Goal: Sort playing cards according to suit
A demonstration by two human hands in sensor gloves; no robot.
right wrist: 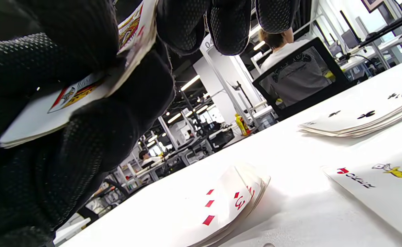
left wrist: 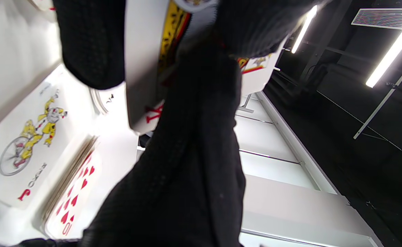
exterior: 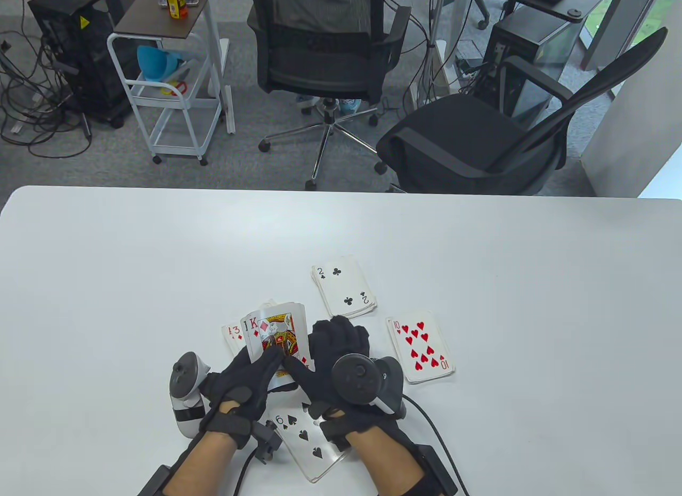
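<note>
My left hand grips a face-up deck a little above the table, with the king of diamonds on top. The right hand pinches that king at its right edge, thumb on its face and fingers curled behind. Four face-up piles lie around the hands: 3 of diamonds on the left, 2 of clubs behind, 10 of hearts on the right, 6 of spades under my wrists. A joker lies flat beside the hearts pile, hidden under the hands in the table view.
The white table stretches bare to the left, right and back. Beyond its far edge stand two black office chairs, a person sitting in the far one, and a white trolley.
</note>
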